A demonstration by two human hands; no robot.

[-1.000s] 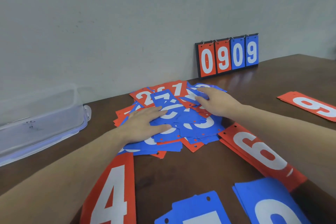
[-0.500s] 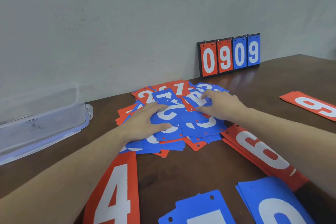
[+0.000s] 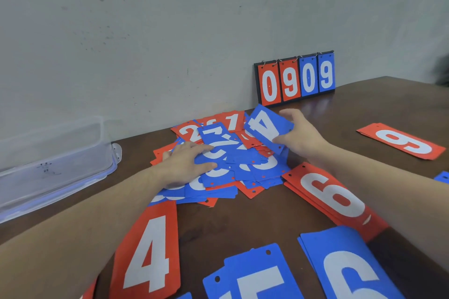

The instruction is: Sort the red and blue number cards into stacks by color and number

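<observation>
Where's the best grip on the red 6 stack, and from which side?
Take the red 6 stack by its far short edge with the punched holes, coming from the mixed pile's side. That end lies bare; the right forearm crosses the near end and the blue 6 stack overlaps it there.

bare indoor room: grey wall [image 3: 170, 31], wooden table [image 3: 243, 226]

— Where does the single view sit?
— On the person's head; it faces forward and down, close over the dark brown wooden table [image 3: 243, 221]; the grey plaster wall [image 3: 170, 31] closes the far side.
</observation>
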